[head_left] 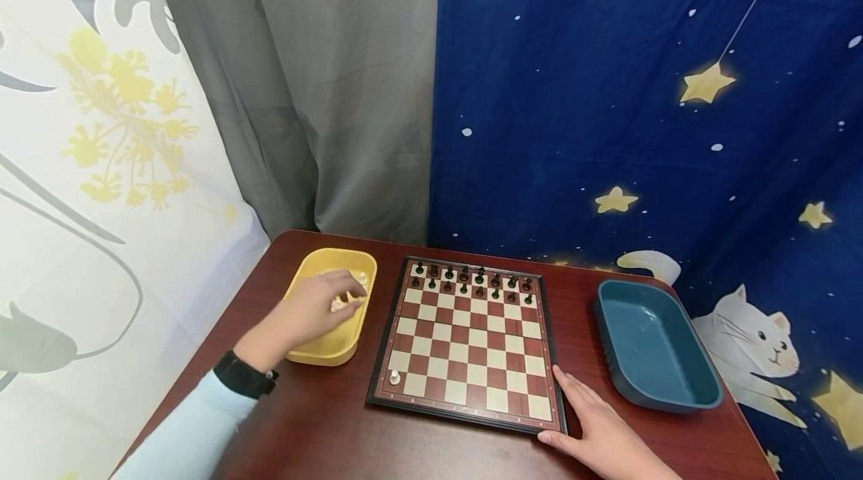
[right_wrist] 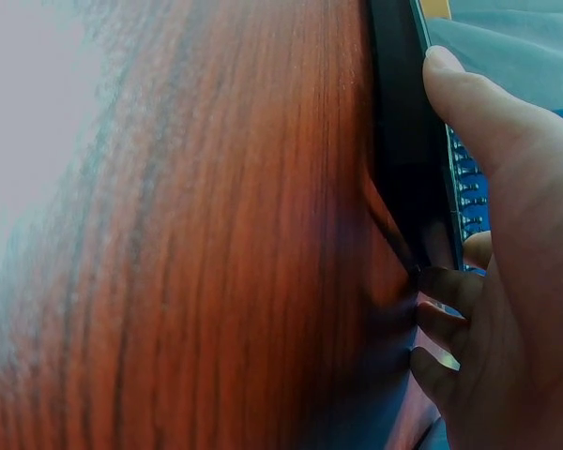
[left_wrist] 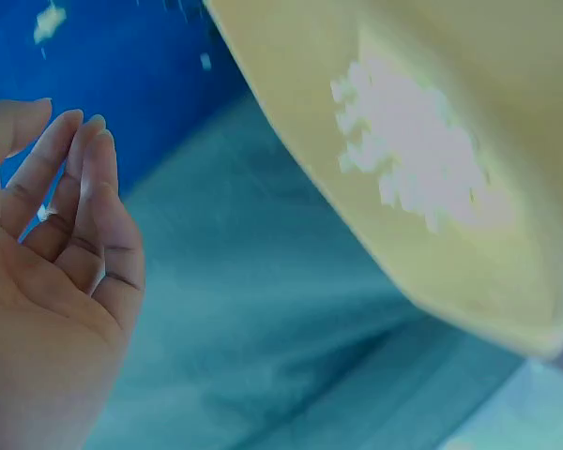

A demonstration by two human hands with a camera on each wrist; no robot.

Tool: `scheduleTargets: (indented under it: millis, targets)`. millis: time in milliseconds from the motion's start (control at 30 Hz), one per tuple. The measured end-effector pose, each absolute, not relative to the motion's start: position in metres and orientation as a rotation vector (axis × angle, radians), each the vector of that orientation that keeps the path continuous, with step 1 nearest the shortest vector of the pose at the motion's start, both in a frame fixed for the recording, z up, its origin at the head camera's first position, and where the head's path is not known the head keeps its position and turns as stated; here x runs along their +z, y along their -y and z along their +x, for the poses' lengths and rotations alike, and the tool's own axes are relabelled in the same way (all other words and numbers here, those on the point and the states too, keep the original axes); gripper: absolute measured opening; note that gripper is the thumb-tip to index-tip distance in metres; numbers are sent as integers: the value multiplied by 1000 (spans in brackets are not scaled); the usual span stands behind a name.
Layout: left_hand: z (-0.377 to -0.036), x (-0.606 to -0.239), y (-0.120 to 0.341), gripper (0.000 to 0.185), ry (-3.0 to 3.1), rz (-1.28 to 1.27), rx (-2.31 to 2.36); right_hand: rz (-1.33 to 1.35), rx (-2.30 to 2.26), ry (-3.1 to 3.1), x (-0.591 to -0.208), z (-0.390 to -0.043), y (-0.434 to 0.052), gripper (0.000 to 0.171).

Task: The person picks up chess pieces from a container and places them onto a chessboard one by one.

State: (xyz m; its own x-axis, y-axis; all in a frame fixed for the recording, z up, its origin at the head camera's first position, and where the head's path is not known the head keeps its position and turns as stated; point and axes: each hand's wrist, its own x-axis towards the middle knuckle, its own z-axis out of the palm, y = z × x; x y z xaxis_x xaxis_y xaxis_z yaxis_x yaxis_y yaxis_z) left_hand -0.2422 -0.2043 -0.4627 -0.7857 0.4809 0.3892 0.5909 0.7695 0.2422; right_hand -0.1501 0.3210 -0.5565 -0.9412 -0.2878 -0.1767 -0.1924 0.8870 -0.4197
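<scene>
White pieces point(head_left: 350, 299) in yellow tray point(head_left: 312, 349) — left hand point(head_left: 312, 309) grip hidden, right hand point(head_left: 596, 431) flat by chessboard point(head_left: 465, 345)

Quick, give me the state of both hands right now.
Left hand: in the yellow tray over the white pieces, fingers loosely open, holding nothing visible.
Right hand: open, resting against the chessboard corner.

The left hand point(head_left: 317, 308) is reaching forward with the palm down, its fingers point(head_left: 350, 287) curling loosely at the tips, and the wrist camera is showing those fingers point(left_wrist: 80, 187) lying side by side, only gently bent. A dark band and a pale blue sleeve are showing behind that wrist. The right hand point(head_left: 600, 431) is lying flat, palm down, fingers straight and together, thumb point(right_wrist: 479, 112) stretching forward apart from them.
</scene>
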Motion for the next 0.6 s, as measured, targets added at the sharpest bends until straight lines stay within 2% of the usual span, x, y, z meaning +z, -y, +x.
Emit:
scheduleTargets:
  millis: [300, 467, 600]
  targets:
    - [-288, -450, 255, 19, 2828, -574, -458, -349, -610, -2818, -557, -150, -321, 122]
    - [-309, -456, 267, 24, 2921, -577, -316, -340, -621, -2811, -556, -151, -321, 124]
    - [-324, -460, 272, 22, 2973, -657, -139, -349, -626, -2811, -559, -150, -323, 126]
